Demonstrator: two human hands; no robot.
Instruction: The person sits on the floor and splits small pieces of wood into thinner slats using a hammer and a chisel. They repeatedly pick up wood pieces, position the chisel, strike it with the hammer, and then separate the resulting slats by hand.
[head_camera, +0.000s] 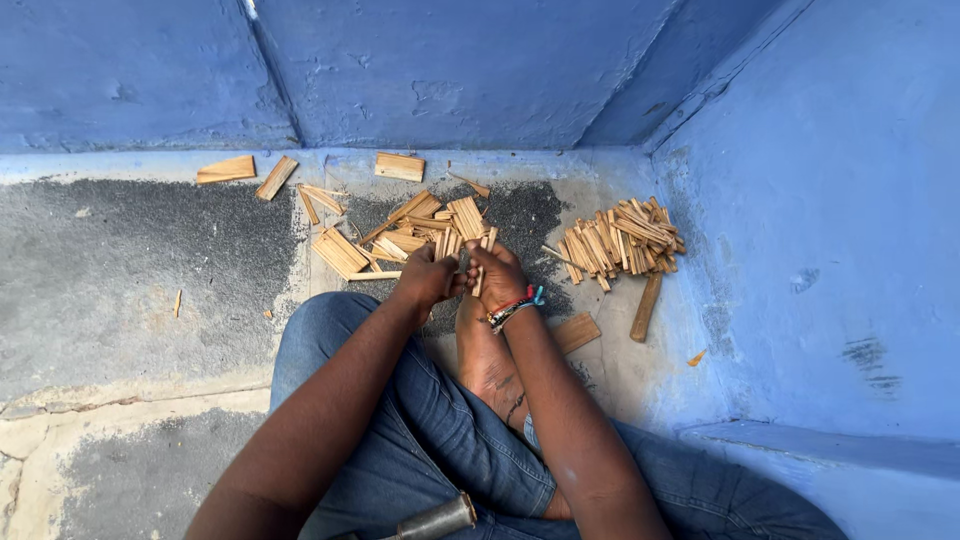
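Note:
I sit on the floor in blue jeans with one bare foot (488, 360) forward. My left hand (425, 278) and my right hand (497, 270) meet just above the foot, both closed around a small wooden stick (477, 283) and a thin grey blade-like piece (462, 262) between them. Which hand holds which is hard to tell. Coloured bracelets (515, 305) circle my right wrist. Right behind my hands lies a pile of wider wood pieces (420, 230). A heap of thin split sticks (620, 238) lies to the right.
Blue walls close in at the back and right. Loose wood blocks (226, 169) lie along the back wall, one flat piece (576, 332) and a longer stick (646, 308) near my foot. A grey metal cylinder (437, 519) rests on my lap. Rough grey concrete floor (120, 260) spreads left.

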